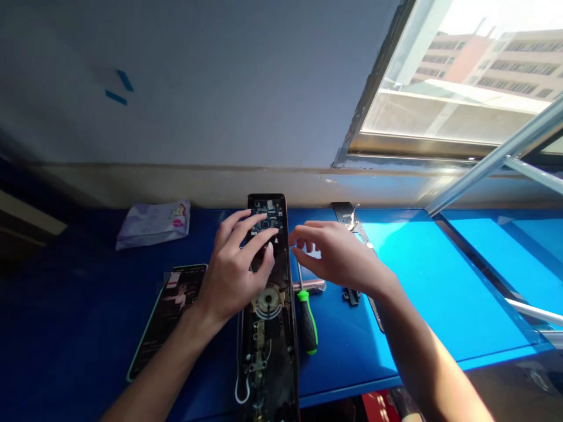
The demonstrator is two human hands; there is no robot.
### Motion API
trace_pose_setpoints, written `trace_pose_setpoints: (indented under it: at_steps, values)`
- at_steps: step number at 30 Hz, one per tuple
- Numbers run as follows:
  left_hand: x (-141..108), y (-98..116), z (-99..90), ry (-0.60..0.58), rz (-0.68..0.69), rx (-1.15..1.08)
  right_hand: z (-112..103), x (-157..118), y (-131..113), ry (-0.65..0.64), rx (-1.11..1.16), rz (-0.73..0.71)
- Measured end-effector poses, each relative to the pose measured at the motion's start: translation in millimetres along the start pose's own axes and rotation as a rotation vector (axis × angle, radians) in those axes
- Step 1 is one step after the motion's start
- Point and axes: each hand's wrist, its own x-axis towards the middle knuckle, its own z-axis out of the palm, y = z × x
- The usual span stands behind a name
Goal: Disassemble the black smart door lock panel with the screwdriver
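Note:
A long, narrow black electronic housing (281, 328) lies opened on the blue table. It has a blue circuit board (275, 220) at its far end and a round metal part (268, 299) near its middle. Over the circuit board reaches my left hand (244, 255), its fingers stretched and apart, the fingertips close to the board. My right hand (332, 249) hovers at the housing's right edge with thumb and forefinger nearly together; whatever they may pinch is too small to make out. Below it lies a screwdriver (308, 325) with a green and black handle.
Left of the housing lies a lit phone (165, 328), with a white and purple packet (153, 224) behind it. A black plate (343, 211) and a small black part (351, 296) lie to the right. A metal frame (484, 176) stands by the window. The wall bounds the table's back.

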Motion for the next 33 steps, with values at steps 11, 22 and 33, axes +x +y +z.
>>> trace_pose_setpoints:
  at_steps: [11,22,33]
  values:
    - [-28.0,-10.0,11.1,-0.016,-0.274,-0.200,28.2,19.6,-13.3,0.059,-0.107,-0.062]
    - [-33.7,-11.3,10.9,-0.056,-0.320,-0.226,44.3,11.8,-14.7,0.142,-0.084,-0.099]
    - [-33.5,-12.6,12.3,-0.044,-0.321,-0.232,51.0,12.2,-15.2,0.190,-0.019,-0.113]
